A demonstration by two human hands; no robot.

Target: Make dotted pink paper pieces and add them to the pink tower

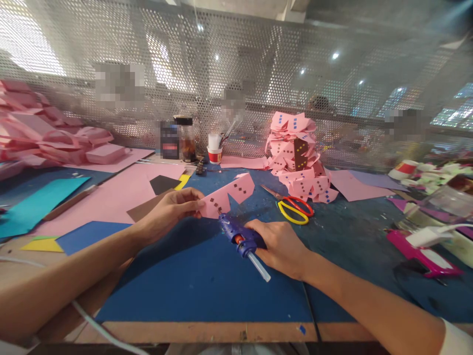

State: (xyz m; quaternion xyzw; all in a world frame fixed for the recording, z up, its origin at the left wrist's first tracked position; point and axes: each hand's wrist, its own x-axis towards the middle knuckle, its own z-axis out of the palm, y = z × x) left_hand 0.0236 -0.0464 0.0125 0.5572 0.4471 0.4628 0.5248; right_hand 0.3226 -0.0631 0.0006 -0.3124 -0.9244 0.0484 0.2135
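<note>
My left hand (177, 209) pinches the left end of a pink paper piece (241, 190) that has a notch in its lower edge and small dark squares on it. My right hand (277, 244) is wrapped round the grip of a blue glue gun (236, 232). The gun's nozzle points up and left at the lower edge of the pink piece, by the dark squares; whether it touches cannot be told. A clear glue stick (259, 267) sticks out of the gun's back end. Both hands are above the blue mat (199, 291).
Scissors with red and yellow handles (295, 209) lie right of the pink piece. Behind them stands a stack of folded pink pieces (295, 158). Coloured sheets (111, 192) lie at the left, a paper cup (215, 154) and jar (187, 143) behind, a magenta device (424, 254) at the right.
</note>
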